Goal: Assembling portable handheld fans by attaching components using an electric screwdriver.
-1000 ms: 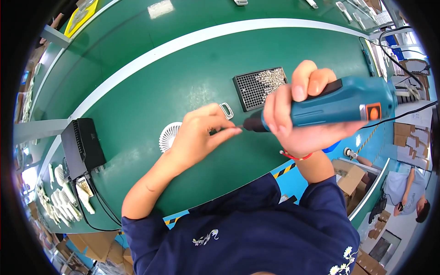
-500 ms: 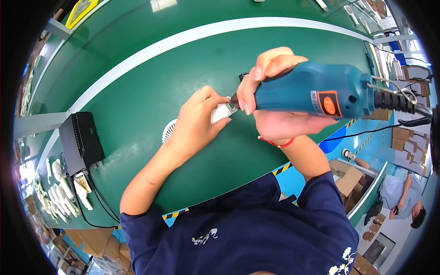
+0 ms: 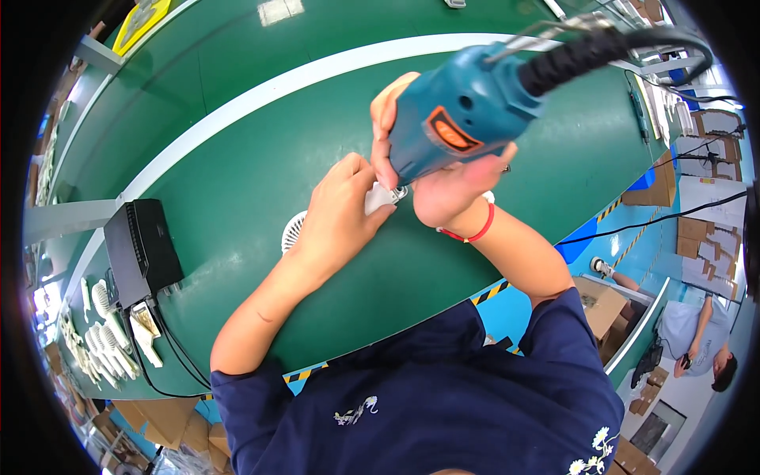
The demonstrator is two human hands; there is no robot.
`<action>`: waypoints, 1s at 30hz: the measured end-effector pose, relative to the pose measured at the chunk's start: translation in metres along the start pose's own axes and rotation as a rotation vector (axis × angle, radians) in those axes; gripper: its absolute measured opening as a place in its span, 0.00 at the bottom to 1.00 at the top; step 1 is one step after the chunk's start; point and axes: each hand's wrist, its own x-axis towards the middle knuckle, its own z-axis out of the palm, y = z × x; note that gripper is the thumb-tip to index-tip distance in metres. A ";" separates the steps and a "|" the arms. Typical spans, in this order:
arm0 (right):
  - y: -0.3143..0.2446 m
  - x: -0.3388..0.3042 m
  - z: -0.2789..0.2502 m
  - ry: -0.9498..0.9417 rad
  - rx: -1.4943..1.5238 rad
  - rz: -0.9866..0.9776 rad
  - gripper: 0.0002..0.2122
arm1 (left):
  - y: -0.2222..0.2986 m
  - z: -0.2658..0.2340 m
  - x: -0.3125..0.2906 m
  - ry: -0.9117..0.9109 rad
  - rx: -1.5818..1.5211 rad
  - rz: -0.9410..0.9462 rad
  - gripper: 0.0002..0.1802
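Observation:
My left hand [image 3: 336,207] is closed around the handle of a white hairbrush [image 3: 378,199], whose ribbed head [image 3: 293,230] shows on the other side of the hand. My fingers and thumb grip it low over the green table. In my right hand [image 3: 445,194] I hold a teal electric screwdriver [image 3: 431,131], tilted, with its cable end up and to the right. Its nose points down at the handle end of the hairbrush. The right fingers hide the tip, so contact there cannot be made out.
A black box [image 3: 150,245] with cables stands at the left of the green table [image 3: 237,277]. Several white brushes [image 3: 103,340] lie below it. A pale divider strip [image 3: 332,63] curves across the far side. Another person [image 3: 697,340] sits at right, beyond cardboard boxes [image 3: 598,305].
The screwdriver has swung from nearly level to a steeper tilt, its rear end rising and moving left. My right hand has shifted left with it. The left hand and hairbrush have barely moved.

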 end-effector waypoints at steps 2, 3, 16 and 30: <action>0.004 0.002 -0.003 -0.044 -0.015 -0.020 0.49 | 0.001 -0.001 0.000 -0.005 -0.007 -0.028 0.18; 0.004 0.000 -0.003 0.063 0.096 -0.034 0.48 | 0.001 -0.002 -0.001 -0.030 0.024 -0.032 0.18; 0.010 0.007 -0.127 0.364 0.192 -0.390 0.45 | 0.004 -0.002 -0.001 -0.018 0.032 0.011 0.18; -0.037 -0.002 -0.086 0.162 0.455 -0.448 0.38 | 0.020 -0.015 0.008 0.105 -0.092 0.086 0.19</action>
